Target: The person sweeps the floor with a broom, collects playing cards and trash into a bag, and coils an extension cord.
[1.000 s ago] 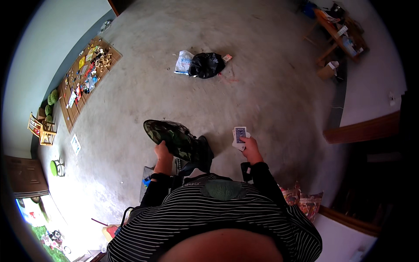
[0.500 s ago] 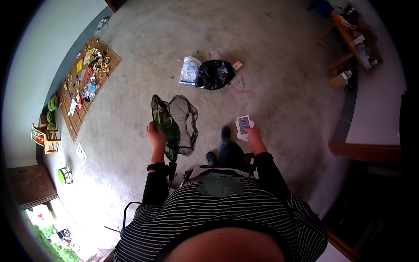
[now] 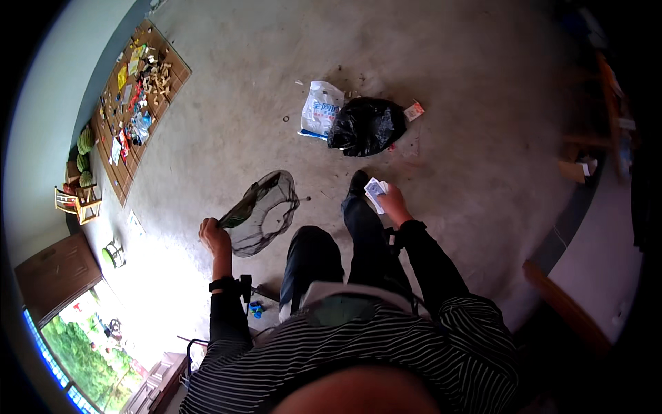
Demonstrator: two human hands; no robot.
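Observation:
From the brim hangs dark mesh on a camouflage head-net hat (image 3: 238,214), which my left hand (image 3: 215,237) grips by its edge over the floor at the left. The hat is now nearly edge-on, so its crown is mostly hidden and the ringed net (image 3: 272,234) spreads to the right. My right hand (image 3: 394,204) is closed on a small fanned stack of playing cards (image 3: 374,194), above my shoe. Ahead on the floor, a black plastic bag (image 3: 369,130) lies against a white printed plastic bag (image 3: 321,109). Beside the black bag lies a small red-and-white box (image 3: 414,111).
A brown mat (image 3: 162,52) strewn with scraps and wrappers lies along the left wall. Watermelons (image 3: 85,140), a small wooden chair (image 3: 77,202) and a green-topped stool (image 3: 112,254) stand near it. An open doorway (image 3: 89,338) is at lower left. Wooden furniture (image 3: 610,103) stands at right.
My left hand has moved left and slightly down, tilting the hat edge-on. My right hand with the cards has shifted slightly left. My body has moved forward, and both legs now show.

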